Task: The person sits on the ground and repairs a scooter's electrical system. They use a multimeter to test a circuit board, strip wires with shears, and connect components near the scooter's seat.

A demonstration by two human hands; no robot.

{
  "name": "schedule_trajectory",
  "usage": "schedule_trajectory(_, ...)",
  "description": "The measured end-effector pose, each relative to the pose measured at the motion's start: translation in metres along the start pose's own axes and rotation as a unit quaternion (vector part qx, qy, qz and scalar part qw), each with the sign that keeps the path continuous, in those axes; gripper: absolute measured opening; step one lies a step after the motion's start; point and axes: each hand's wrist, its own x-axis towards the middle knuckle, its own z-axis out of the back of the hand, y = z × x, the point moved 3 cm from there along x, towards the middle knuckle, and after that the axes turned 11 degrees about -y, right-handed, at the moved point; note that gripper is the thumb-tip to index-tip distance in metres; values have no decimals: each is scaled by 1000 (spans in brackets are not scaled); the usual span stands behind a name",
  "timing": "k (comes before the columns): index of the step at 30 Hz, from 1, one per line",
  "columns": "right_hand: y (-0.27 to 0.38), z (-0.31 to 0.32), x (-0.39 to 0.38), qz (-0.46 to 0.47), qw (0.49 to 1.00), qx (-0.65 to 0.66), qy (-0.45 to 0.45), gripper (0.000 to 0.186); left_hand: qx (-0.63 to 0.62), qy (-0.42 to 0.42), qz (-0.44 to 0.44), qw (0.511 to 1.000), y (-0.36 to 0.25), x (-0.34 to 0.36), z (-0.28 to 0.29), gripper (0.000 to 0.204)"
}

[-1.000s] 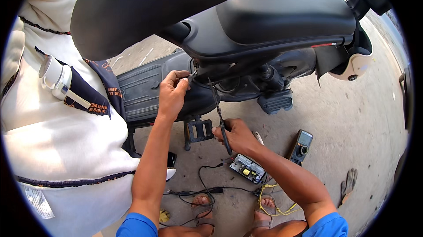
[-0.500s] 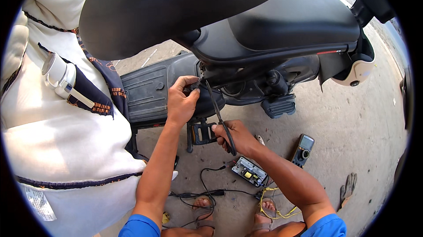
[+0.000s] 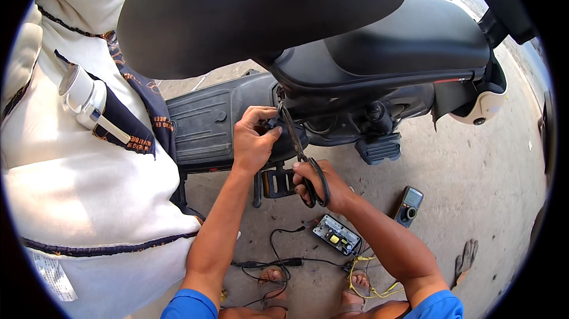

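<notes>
My left hand (image 3: 255, 141) is closed in a pinch on a small dark piece (image 3: 274, 123), mostly covered by the fingers, below the front of the seat of a black electric scooter (image 3: 379, 76). In my right hand (image 3: 325, 184) is a pair of dark scissors (image 3: 296, 139), its finger loops in the grip. The blades point up and away, with the tips right beside the left fingertips, at an opening in the scooter's body. Whether the tips touch a wire there is too small to tell.
A white quilted cover (image 3: 101, 200) with a bottle (image 3: 80, 97) in its pocket hangs at left. On the ground lie an exposed circuit board (image 3: 336, 235), a multimeter (image 3: 409, 206), black cables (image 3: 275, 263), a yellow wire (image 3: 379, 294) and a glove (image 3: 466, 260). A helmet (image 3: 483, 104) hangs at right.
The scissors have turned in my right hand, and their loops now show spread apart. Both hands and the scooter sit slightly further right in the view.
</notes>
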Motion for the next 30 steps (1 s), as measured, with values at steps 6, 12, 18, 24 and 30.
schedule_trajectory(6, 1, 0, 2, -8, 1000, 13, -15, 43, -17, -3, 12, 1000, 5, 1, 0, 29)
schedule_trajectory(12, 4, -2, 4, -13, 1000, 8, -27, 45, -35, -7, 25, 999, 9, 3, 3, 29)
schedule_trajectory(18, 5, -4, 5, -20, 999, 7, -34, 45, -55, -7, 44, 997, 8, 4, 2, 28)
schedule_trajectory(24, 8, -6, 4, -27, 999, -6, -31, 42, -67, -5, 53, 996, 5, 4, 2, 28)
schedule_trajectory(30, 9, -9, 2, -41, 999, 8, -32, 41, -69, -3, 50, 996, 4, 4, 2, 27)
